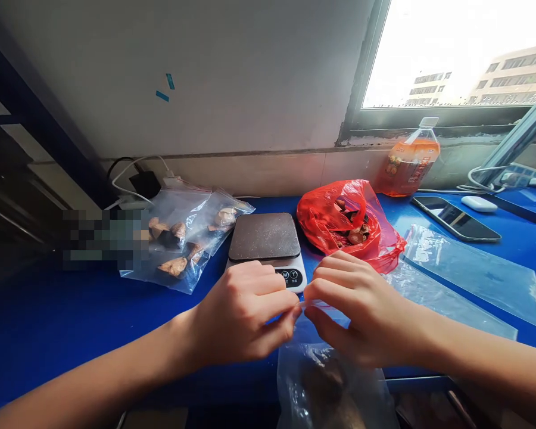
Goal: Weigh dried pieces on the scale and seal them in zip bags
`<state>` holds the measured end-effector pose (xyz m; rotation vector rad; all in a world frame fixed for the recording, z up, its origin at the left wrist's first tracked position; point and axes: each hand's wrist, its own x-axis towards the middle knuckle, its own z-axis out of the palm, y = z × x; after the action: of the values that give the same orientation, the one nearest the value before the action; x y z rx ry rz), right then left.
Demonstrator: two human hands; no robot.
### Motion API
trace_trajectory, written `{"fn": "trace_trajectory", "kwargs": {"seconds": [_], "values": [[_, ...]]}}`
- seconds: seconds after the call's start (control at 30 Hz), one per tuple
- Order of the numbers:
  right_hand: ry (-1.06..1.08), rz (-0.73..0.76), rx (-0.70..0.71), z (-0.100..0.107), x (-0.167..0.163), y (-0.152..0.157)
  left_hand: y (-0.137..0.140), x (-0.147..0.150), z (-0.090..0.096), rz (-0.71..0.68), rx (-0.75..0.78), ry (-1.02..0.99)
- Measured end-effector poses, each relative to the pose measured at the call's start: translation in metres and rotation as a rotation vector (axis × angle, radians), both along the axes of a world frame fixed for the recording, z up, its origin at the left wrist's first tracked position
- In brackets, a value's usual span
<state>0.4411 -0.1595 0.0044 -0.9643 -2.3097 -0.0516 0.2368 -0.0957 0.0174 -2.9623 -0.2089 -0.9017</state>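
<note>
A clear zip bag [335, 387] with brown pieces inside hangs below my hands at the table's front edge. My left hand [254, 313] pinches its top edge between thumb and fingers. Close beside it, my right hand [352, 304] is closed on the same edge, near the reddish zip strip. Just beyond my hands stands a kitchen scale [264, 237] with a dark platform; specks lie on it, and my left hand hides part of its button panel. Behind my right hand, a red plastic bag [326, 223] lies open with dark brown pieces in it.
Filled zip bags [178, 208] lie on the left. Flat zip bags [477, 274] lie on the right, near a phone [455, 217] and a white earbud case [479, 204]. A drink bottle [408, 164] stands by the wall. Cables and a black plug [145, 183] are at the back left.
</note>
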Motion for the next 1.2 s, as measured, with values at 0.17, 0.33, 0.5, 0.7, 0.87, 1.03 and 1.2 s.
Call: {"fn": "trace_trajectory", "kwargs": {"seconds": [0.17,0.33,0.5,0.7,0.87,1.03,1.2], "values": [[-0.012,0.03,-0.035,0.002,0.005,0.0,0.0,-0.001,0.002,-0.003,0.027,-0.011],[0.016,0.019,-0.018,0.002,0.005,0.001,0.003,-0.002,0.003,0.01,0.047,-0.026],[0.046,0.018,0.04,0.0,0.003,0.0,0.002,-0.001,0.003,0.015,0.024,-0.029],[0.055,0.022,0.06,0.0,0.003,-0.001,0.0,0.002,0.001,-0.005,-0.016,-0.048],[0.05,0.007,0.077,-0.001,-0.001,-0.001,-0.004,0.004,0.0,0.014,0.021,-0.07],[0.049,0.023,0.059,0.0,-0.003,-0.002,-0.008,0.007,0.002,0.019,0.053,-0.052],[0.044,0.011,0.061,-0.002,-0.003,0.001,-0.007,0.006,0.0,0.013,0.09,-0.053]]}}
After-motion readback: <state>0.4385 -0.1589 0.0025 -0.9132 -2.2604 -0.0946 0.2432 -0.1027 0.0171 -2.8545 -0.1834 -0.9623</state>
